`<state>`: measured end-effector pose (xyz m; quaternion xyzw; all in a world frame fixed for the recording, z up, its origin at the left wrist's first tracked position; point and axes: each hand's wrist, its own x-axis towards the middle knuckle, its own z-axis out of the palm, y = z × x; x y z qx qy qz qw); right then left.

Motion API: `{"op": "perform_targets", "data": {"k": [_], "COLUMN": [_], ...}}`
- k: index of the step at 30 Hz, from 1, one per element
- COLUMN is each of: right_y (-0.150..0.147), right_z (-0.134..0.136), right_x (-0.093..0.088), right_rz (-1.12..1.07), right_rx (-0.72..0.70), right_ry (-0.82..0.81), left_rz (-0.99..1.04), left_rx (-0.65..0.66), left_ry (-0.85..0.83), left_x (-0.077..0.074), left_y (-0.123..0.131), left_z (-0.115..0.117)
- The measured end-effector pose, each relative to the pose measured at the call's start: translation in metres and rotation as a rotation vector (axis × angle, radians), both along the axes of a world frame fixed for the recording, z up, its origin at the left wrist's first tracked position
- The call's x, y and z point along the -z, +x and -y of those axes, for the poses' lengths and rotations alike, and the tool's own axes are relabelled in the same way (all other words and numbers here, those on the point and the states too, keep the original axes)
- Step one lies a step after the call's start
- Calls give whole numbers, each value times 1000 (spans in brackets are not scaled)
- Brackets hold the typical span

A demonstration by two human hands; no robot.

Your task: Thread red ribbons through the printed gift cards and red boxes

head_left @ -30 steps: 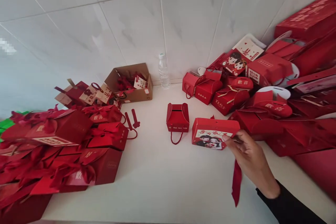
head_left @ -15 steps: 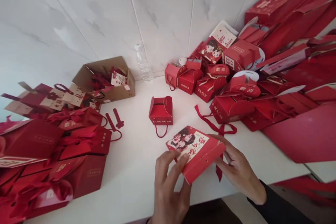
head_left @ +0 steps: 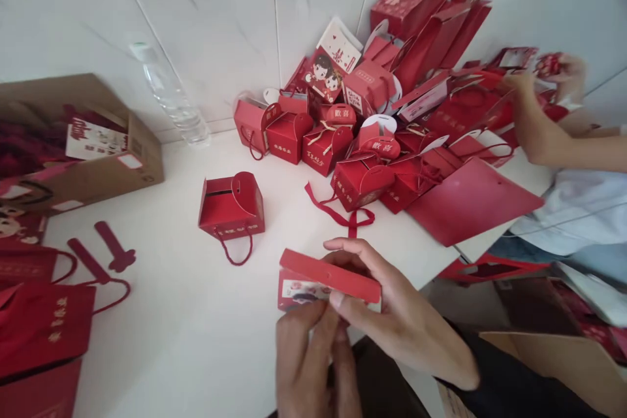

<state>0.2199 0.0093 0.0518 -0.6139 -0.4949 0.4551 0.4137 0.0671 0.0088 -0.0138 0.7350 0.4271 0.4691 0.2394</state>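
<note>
Red box [head_left: 329, 274], head view, above the near side of the bench [head_left: 161, 320]. Right hand [head_left: 399, 313] grips its right end, thumb in front; left hand [head_left: 311, 359] bunched at the near face, can't tell if gripping. Ribbon [head_left: 352, 227] looped just beyond. Carrier [head_left: 232, 209] upright, cord handle this side. Bottle [head_left: 171, 95] by wall [head_left: 220, 26], near carton [head_left: 143, 166]. Co-worker's arm [head_left: 543, 130] far right.

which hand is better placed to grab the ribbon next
Probably the right hand: it is nearer the ribbon, though holding the box; the left hand is farther back, at the box's near side.
</note>
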Motion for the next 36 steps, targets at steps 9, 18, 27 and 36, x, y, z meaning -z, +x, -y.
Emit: {"op": "perform_targets", "data": {"k": [9,18,27,36], "right_y": [21,18,8,-7], "right_z": [-7,-11,-8,-18], "right_x": [5,18,17,24], "right_rz": [67,12,1,-136], "right_rx": [-6,140,114,97], "right_ry": [34,-13,10,23], "left_rz": [226,609,692,635], "left_rx": [142,-104,-120,0], "left_ry": [-441,-754,-802,-676], "left_x": [-8,-35,-21,-17], "left_y": [-36,-10,-21,-39], "left_z": [-65,-40,-43,-37]}}
